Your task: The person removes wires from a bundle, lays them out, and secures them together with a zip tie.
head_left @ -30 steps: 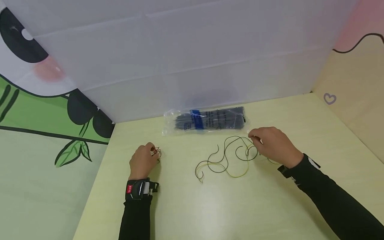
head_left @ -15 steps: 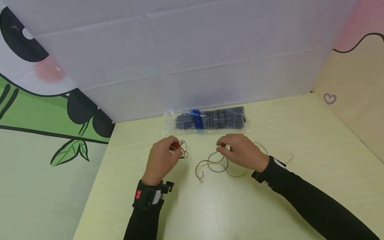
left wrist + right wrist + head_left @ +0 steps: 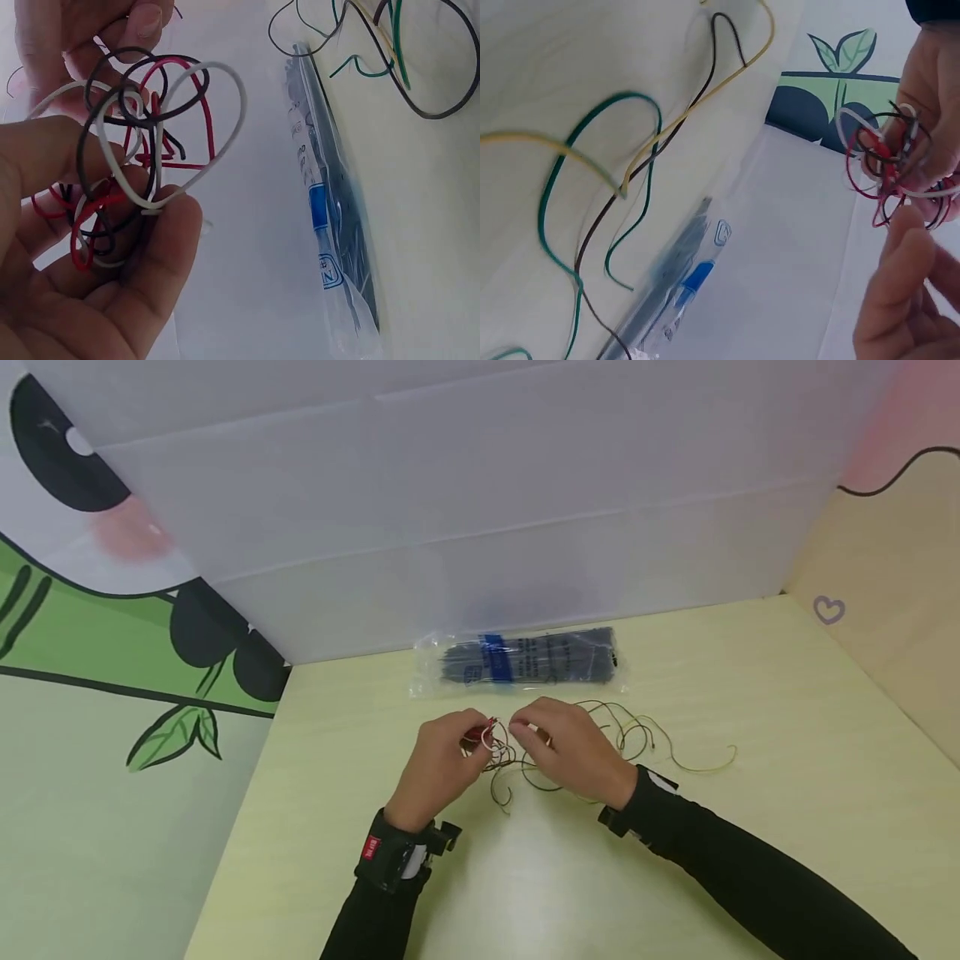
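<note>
Apparently partway: a tangle held up, loose wires lying on the bench

The left hand grips a snarled bundle of thin red, black and white plastic-coated wires between its thumb and fingers, with loops standing out on the side facing the right hand. That right hand is close beside the bundle, fingers bent and thumb near the forefinger – whether it pinches a strand I cannot tell.

To the right, and partly beneath the right hand, lie a green wire, a yellow wire and a dark brown or black wire, curling across one another on the pale wood-toned bench. Beyond both hands, along the far edge, rests a clear plastic bag of long dark strips with a blue band; neither hand touches it.

As for progress, the loose wires look fairly well spread, though they overlap. The red, black and white bundle seems the part left undone: its loops run through each other, and no strand shows fully free of it.
</note>
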A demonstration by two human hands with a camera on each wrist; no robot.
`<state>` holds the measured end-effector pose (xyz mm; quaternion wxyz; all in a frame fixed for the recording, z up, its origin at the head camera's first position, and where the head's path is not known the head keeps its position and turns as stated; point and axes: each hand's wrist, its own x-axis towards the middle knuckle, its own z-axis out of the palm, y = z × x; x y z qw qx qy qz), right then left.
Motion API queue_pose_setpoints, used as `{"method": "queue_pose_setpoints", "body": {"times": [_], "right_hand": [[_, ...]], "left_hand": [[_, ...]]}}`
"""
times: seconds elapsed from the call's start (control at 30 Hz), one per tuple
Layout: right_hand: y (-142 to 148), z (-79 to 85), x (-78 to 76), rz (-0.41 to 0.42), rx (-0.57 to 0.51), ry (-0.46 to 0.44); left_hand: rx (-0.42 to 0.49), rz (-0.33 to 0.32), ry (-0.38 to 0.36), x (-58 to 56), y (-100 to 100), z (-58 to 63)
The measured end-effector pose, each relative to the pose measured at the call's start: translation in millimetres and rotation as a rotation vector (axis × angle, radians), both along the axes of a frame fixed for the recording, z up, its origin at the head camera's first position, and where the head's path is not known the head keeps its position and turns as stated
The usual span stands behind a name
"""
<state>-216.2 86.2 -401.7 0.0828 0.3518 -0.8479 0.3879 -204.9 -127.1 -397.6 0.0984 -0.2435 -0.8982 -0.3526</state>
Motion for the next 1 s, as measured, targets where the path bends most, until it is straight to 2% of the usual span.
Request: {"method": "queue_pose_setpoints", "body": {"times": [0.07, 0.23, 0.37, 0.5, 0.63, 0.77, 0.9, 1.0], "right_hand": [[-1.9, -2.1, 1.3, 0.012, -0.005, 0.042], [-2.6, -6.1, 1.1, 0.047, 0.006, 0.163], [5.4, -6.3, 0.0, 0.058, -0.044, 0.166], [22.3, -1.8, -6.6, 0.002, -0.095, 0.136], [49.0, 6.1, -13.7, -0.084, -0.152, 0.126], [76.6, 14.1, -18.5, -0.148, -0.222, 0.092], [97.7, 22.2, -19.7, -0.239, -0.278, 0.029], [107.0, 28.2, -18.1, -0.313, -0.284, -0.043]], "left_hand": [[0.008, 0.014, 0.014, 0.3, -1.1, 0.2], [0.016, -0.006, 0.008, 0.8, -3.7, -1.3], [0.003, 0.031, -0.031, -2.9, -14.1, -3.6], [-0.046, 0.123, -0.035, -9.9, -36.6, -6.3], [-0.109, 0.270, 0.011, -15.6, -67.5, -9.4], [-0.131, 0.401, 0.013, -17.6, -96.3, -15.1], [-0.149, 0.454, -0.060, -19.1, -112.8, -21.7], [-0.180, 0.482, -0.169, -20.3, -120.1, -29.5]]}}
